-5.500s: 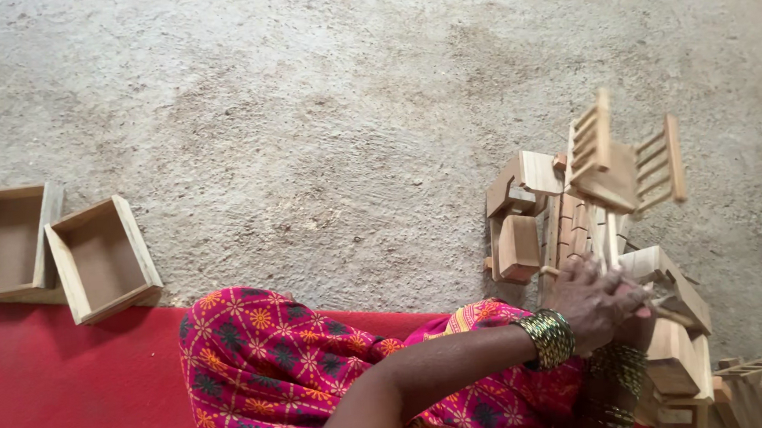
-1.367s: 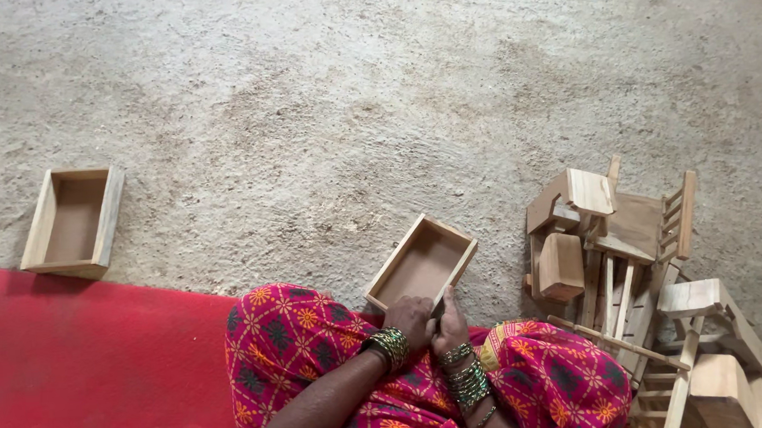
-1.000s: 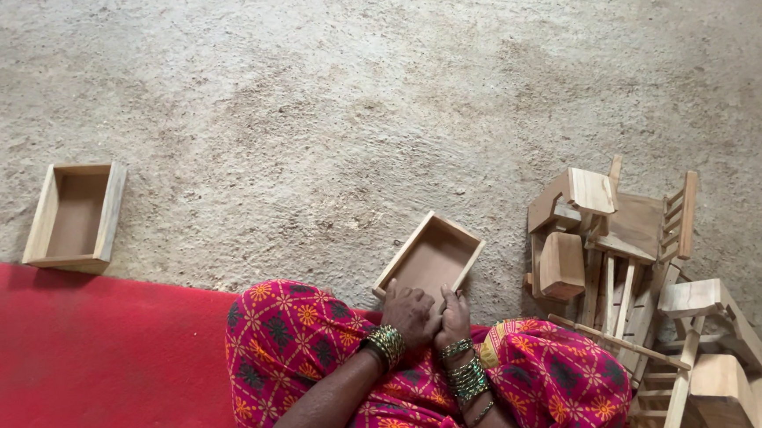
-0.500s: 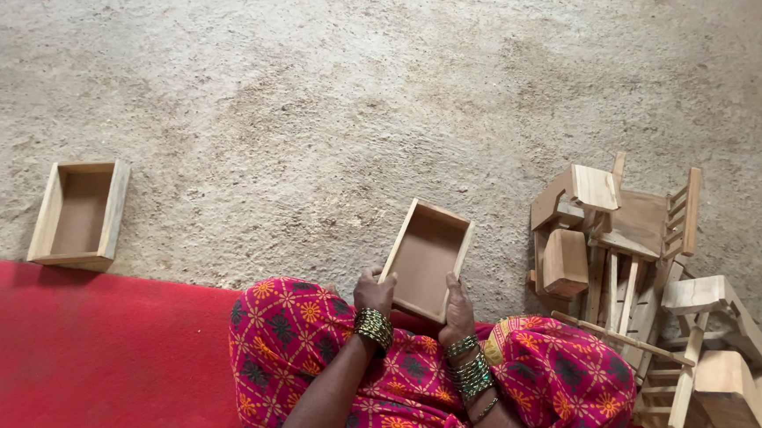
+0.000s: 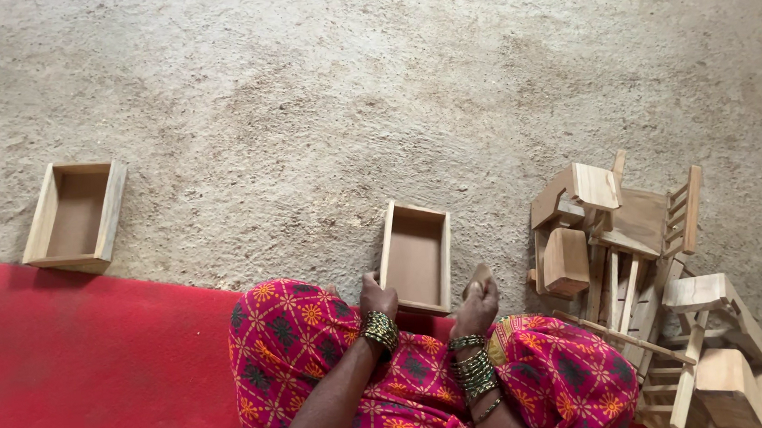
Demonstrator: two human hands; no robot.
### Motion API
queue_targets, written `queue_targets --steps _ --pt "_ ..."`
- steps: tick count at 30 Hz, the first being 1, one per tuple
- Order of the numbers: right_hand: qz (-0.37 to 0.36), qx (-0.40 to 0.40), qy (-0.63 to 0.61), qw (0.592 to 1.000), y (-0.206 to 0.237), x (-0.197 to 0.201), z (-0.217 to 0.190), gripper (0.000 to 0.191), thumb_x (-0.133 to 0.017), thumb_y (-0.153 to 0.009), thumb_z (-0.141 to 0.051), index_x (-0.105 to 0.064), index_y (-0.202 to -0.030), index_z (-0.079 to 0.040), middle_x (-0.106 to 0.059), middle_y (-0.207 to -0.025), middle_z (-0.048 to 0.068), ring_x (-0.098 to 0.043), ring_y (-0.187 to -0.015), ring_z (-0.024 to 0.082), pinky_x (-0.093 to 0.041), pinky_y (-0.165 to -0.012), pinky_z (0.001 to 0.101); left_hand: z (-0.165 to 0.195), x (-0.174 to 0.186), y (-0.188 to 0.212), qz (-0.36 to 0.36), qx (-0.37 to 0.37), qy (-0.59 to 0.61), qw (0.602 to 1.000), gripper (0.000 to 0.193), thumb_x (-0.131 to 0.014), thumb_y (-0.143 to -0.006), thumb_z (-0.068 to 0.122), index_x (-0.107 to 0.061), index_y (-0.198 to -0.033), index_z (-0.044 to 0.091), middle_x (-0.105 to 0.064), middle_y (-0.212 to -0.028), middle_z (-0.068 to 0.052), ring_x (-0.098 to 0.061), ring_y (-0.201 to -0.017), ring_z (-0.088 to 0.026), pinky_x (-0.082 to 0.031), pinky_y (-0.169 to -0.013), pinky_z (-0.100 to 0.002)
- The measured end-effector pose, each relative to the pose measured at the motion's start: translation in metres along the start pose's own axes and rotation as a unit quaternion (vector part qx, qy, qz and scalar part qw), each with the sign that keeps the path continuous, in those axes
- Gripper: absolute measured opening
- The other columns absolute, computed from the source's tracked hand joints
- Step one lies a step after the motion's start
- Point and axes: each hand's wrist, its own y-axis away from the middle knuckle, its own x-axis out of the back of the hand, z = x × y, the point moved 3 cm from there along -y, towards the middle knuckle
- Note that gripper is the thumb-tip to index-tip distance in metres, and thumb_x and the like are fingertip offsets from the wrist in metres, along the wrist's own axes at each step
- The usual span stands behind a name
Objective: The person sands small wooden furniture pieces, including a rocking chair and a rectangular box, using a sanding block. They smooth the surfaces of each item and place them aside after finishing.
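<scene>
Okay, from the head camera I see the left hand (image 5: 377, 295) gripping the near left corner of a small open wooden box (image 5: 416, 258), which sits tipped up on the sandy ground (image 5: 321, 94) just past the knees. The right hand (image 5: 477, 303) pinches a small tan pad (image 5: 478, 278) beside the box's right corner. A second box (image 5: 75, 215) lies far left at the red mat (image 5: 91, 373) edge; a pile of wooden chairs (image 5: 644, 260) sits right.

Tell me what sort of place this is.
Probably a small woodcraft workspace on the ground: a rough sandy floor, a red mat to sit on, a heap of small unfinished wooden chairs, and open wooden trays.
</scene>
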Motion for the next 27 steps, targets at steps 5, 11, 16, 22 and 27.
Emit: queue_targets --steps 5,11,16,22,27 --pt "-0.144 0.168 0.083 0.972 0.01 -0.012 -0.015 0.033 -0.06 -0.098 -0.022 -0.064 -0.13 -0.013 -0.072 -0.117 0.013 -0.071 -0.099 0.021 -0.066 -0.075 0.0332 0.005 -0.003 0.004 -0.037 -0.007 0.017 0.999 0.045 -0.06 -0.081 0.006 -0.052 -0.126 0.002 -0.072 -0.11 -0.023 -0.072 -0.1 -0.036 -0.057 -0.091 -0.043" --pt "-0.2 0.285 0.337 0.875 0.005 -0.033 -0.006 0.024 -0.059 -0.103 -0.017 -0.071 -0.124 -0.014 -0.076 -0.116 0.013 -0.076 -0.097 0.023 -0.066 -0.079 0.0322 0.011 -0.008 0.003 -0.056 -0.043 0.0 0.997 0.051 -0.068 -0.084 0.012 -0.05 -0.13 0.003 -0.068 -0.117 -0.021 -0.069 -0.105 -0.033 -0.054 -0.095 -0.04" --pt "-0.237 0.119 0.11 0.958 -0.002 -0.033 -0.004 0.034 -0.054 -0.098 -0.009 -0.063 -0.131 -0.009 -0.066 -0.127 0.016 -0.073 -0.1 0.023 -0.068 -0.072 0.0363 0.005 -0.01 0.0 -0.043 -0.078 0.062 0.994 0.054 -0.068 -0.085 0.011 -0.049 -0.134 -0.001 -0.065 -0.123 -0.02 -0.066 -0.112 -0.029 -0.051 -0.101 -0.037" --pt "-0.331 -0.017 -0.19 0.924 -0.008 -0.04 -0.014 0.047 -0.044 -0.098 0.001 -0.042 -0.145 -0.005 -0.062 -0.131 0.015 -0.07 -0.104 0.021 -0.064 -0.082 0.039 0.008 -0.008 0.0 0.015 -0.098 0.103 0.99 0.049 -0.069 -0.084 0.013 -0.055 -0.128 -0.002 -0.067 -0.117 -0.017 -0.068 -0.106 -0.027 -0.053 -0.096 -0.037" --pt "-0.342 -0.022 -0.211 0.915 -0.008 -0.041 -0.011 0.059 -0.046 -0.093 0.009 -0.036 -0.149 -0.006 -0.062 -0.13 0.013 -0.069 -0.102 0.019 -0.063 -0.087 0.0415 0.007 -0.008 -0.001 0.007 -0.076 0.11 0.991 0.05 -0.069 -0.084 0.014 -0.055 -0.13 -0.001 -0.067 -0.118 -0.015 -0.068 -0.106 -0.025 -0.054 -0.095 -0.036"
